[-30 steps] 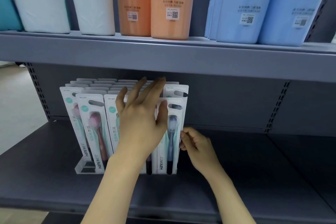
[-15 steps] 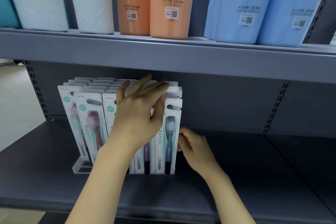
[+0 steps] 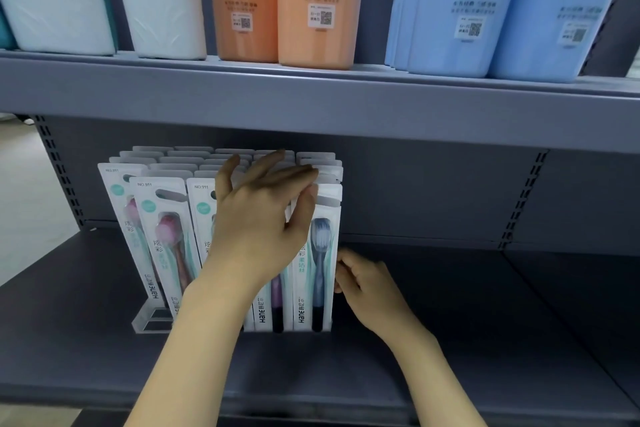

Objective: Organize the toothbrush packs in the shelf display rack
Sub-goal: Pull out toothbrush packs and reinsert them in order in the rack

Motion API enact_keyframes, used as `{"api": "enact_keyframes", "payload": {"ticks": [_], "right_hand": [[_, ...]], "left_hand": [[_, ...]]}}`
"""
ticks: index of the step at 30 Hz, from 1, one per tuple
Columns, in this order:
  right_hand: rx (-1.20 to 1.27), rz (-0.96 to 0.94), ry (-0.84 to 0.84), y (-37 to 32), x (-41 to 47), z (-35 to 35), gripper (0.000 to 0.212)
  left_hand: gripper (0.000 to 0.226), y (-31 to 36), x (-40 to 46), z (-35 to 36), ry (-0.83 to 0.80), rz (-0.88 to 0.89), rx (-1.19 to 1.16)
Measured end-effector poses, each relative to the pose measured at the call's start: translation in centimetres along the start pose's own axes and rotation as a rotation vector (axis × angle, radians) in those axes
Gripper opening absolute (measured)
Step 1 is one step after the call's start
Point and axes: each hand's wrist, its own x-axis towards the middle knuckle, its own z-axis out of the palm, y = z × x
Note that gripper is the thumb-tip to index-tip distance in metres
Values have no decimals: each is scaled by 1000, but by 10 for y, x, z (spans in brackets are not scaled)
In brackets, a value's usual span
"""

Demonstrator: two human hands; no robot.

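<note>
Right now the right hand (image 3: 372, 284) sits low on the shelf (image 3: 450, 340), fingers curled on the right edge of the front blue toothbrush pack (image 3: 317, 253). Just left and higher, the left hand (image 3: 263, 215) is spread flat on the pack tops, thumb on that same pack. All the toothbrush packs (image 3: 166, 236) stand tall in the clear rack (image 3: 152, 319). They say "Hane" and "NO.911". Bottles (image 3: 311, 0) stand on the shelf above.

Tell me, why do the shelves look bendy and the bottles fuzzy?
Head view: the wide-angle lens bows the upper shelf and tilts the blue bottles; their small print is soft, while the toothbrush packs read sharper; lighting is flat, without glare.
</note>
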Motion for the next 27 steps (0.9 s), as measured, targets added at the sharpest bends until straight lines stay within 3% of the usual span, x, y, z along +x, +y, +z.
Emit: {"api": "enact_keyframes", "payload": {"ticks": [5,8,10,13,20,24,27], "right_hand": [[16,-65,-44,4,2,-10,29],[30,-61,50,5,6,-15,36],[33,-72,123,5,11,-15,27],[21,-81,95,2,19,-14,9],[82,-63,-2,3,19,-14,13],[108,-61,99,2,19,-9,12],[298,-37,263,0,19,-19,14]], "left_hand": [[33,-3,2,-3,-2,16,65],[31,-2,3,-4,-21,-8,49],[31,-1,2,-5,-25,-20,27],[33,1,0,-8,-37,-27,9],[31,0,-1,-6,-44,-17,-12],[31,-2,-3,-4,-18,5,-32],[33,-3,-4,-4,-21,15,-35]]}}
